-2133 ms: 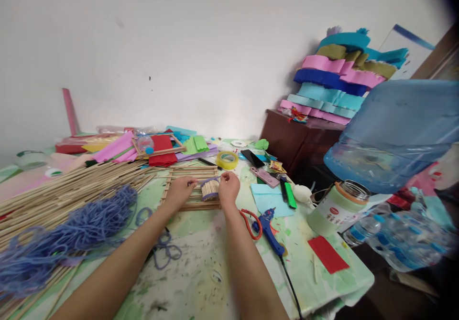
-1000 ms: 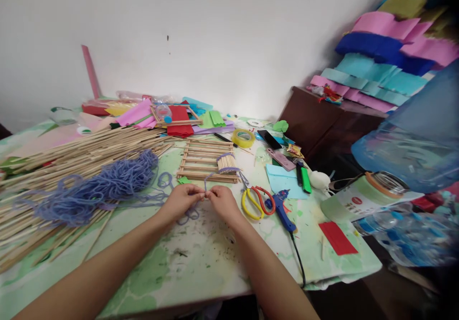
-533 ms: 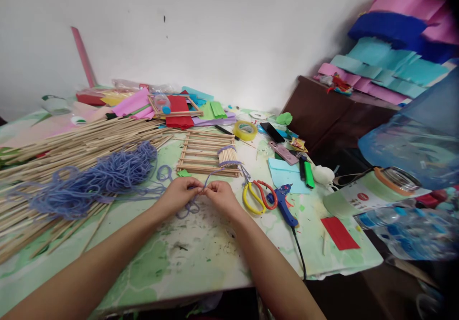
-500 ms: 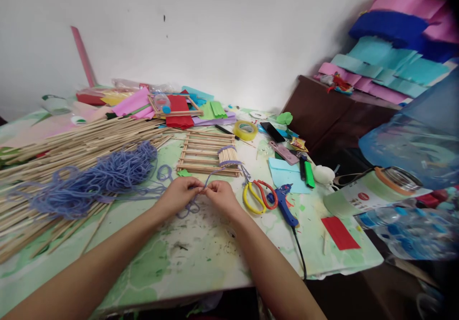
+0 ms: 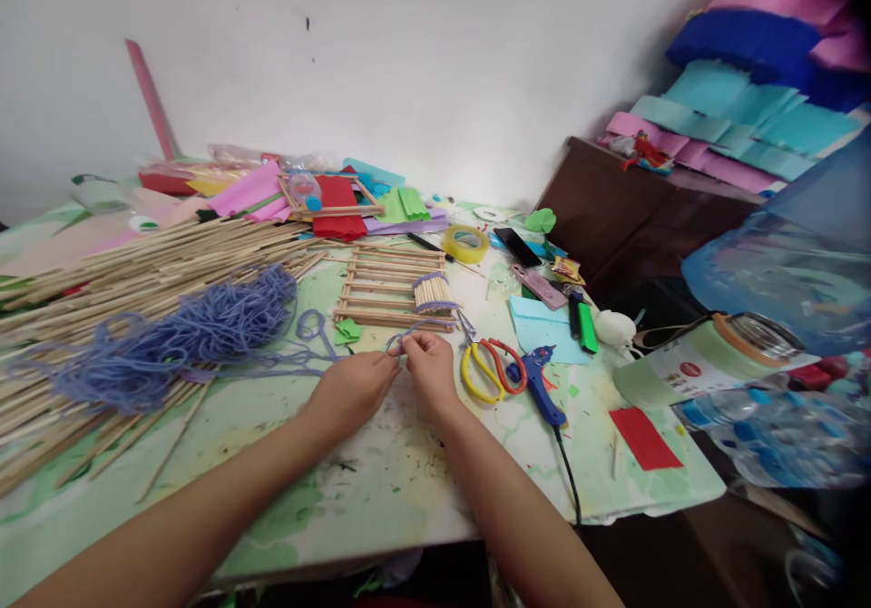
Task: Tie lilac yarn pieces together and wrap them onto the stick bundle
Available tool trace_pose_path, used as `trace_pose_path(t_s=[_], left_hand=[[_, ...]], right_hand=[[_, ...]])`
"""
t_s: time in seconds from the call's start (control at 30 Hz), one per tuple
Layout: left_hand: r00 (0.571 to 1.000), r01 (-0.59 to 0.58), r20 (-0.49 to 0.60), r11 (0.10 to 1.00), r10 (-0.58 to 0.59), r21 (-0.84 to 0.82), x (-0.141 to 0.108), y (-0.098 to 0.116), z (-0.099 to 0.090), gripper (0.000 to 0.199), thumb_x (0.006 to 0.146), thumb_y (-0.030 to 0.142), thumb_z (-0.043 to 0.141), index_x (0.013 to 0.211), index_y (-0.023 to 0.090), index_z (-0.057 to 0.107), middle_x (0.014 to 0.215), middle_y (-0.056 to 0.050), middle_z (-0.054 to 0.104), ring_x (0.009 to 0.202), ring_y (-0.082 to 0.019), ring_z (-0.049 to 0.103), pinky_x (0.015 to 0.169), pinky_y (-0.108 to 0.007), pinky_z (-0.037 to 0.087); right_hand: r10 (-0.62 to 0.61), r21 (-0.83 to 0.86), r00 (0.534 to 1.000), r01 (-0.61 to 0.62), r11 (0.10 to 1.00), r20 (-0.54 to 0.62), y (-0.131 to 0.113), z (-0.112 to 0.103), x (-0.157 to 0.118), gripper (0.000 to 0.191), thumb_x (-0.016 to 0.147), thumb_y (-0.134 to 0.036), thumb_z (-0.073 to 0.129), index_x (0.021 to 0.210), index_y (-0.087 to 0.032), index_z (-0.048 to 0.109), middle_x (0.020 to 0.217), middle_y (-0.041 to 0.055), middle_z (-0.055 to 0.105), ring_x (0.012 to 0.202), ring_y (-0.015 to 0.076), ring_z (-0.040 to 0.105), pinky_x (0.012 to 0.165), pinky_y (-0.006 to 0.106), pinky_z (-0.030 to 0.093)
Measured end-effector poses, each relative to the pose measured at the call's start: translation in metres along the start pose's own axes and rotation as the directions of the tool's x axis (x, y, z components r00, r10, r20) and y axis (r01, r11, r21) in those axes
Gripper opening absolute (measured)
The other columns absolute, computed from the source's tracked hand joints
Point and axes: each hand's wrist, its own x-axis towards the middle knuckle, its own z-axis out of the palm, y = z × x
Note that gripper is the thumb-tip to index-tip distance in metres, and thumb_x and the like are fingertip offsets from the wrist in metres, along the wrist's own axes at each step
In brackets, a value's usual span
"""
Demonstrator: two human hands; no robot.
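Note:
My left hand (image 5: 357, 388) and my right hand (image 5: 428, 365) meet close together above the table, both with fingers pinched on purple yarn (image 5: 400, 343). From my hands the strand runs up to a small bundle of short sticks (image 5: 433, 292), wrapped with yarn at both ends. This bundle lies on the right part of a ladder-like stick frame (image 5: 381, 292), just beyond my hands. A big tangled heap of purple yarn (image 5: 197, 340) lies to the left. Scissors (image 5: 491, 367) with yellow and red handles rest right of my right hand.
Many long thin sticks (image 5: 136, 268) cover the left side. A blue glue gun (image 5: 543, 386) with a black cord lies right, near a light-blue paper (image 5: 544, 327), tape roll (image 5: 465, 241), phone (image 5: 517, 248) and green tumbler (image 5: 680, 367). Red paper (image 5: 645, 438) lies near the right edge.
My right hand has shifted slightly right and up, and its fingers curl more. My left hand has turned more palm-down and moved right. The yarn by my fingers now forms a small loop.

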Motion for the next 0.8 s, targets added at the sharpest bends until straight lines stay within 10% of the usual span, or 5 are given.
trace_pose_path(t_s=[0.2, 0.33, 0.53, 0.8], left_hand=[[0.994, -0.042, -0.109, 0.983, 0.022, -0.181, 0.001, -0.003, 0.001, 0.026, 0.089, 0.030, 0.040, 0.082, 0.017, 0.062, 0.079, -0.010, 0.064, 0.080, -0.023, 0.056, 0.074, -0.033, 0.040], [0.929, 0.093, -0.266, 0.855, -0.259, -0.510, 0.007, -0.010, -0.005, 0.027, 0.086, 0.037, 0.045, 0.097, 0.016, 0.058, 0.099, -0.010, 0.061, 0.093, -0.022, 0.055, 0.086, -0.035, 0.040], [0.926, 0.289, 0.184, 0.306, -0.329, -0.907, 0.016, -0.017, 0.001, 0.032, 0.075, 0.047, 0.059, 0.083, 0.016, 0.057, 0.072, 0.000, 0.059, 0.063, -0.014, 0.054, 0.059, -0.024, 0.044], [0.899, 0.402, 0.322, 0.264, -0.297, -0.877, 0.017, -0.032, 0.003, 0.028, 0.067, 0.043, 0.067, 0.069, 0.016, 0.062, 0.048, 0.005, 0.043, 0.041, -0.007, 0.033, 0.041, -0.019, 0.024]], right_hand=[[0.140, 0.228, 0.989, -0.149, 0.962, 0.055, 0.002, 0.003, -0.001, 0.014, 0.066, -0.030, 0.054, 0.062, -0.017, 0.054, 0.048, -0.0070, 0.043, 0.039, 0.0057, 0.027, 0.040, 0.021, 0.022], [0.136, 0.175, 0.978, -0.163, 0.971, 0.158, -0.004, -0.001, -0.002, 0.012, 0.067, -0.028, 0.055, 0.063, -0.017, 0.052, 0.048, -0.0078, 0.042, 0.037, 0.0050, 0.028, 0.040, 0.021, 0.020], [0.089, 0.029, 0.936, -0.105, 0.994, 0.341, -0.008, -0.002, -0.007, 0.016, 0.070, -0.025, 0.052, 0.056, -0.017, 0.049, 0.046, -0.0068, 0.042, 0.040, 0.0051, 0.029, 0.043, 0.020, 0.023], [0.033, -0.074, 0.937, -0.008, 0.997, 0.349, -0.005, -0.002, -0.005, 0.020, 0.072, -0.023, 0.050, 0.054, -0.017, 0.048, 0.048, -0.0050, 0.045, 0.044, 0.0067, 0.032, 0.046, 0.020, 0.026]])
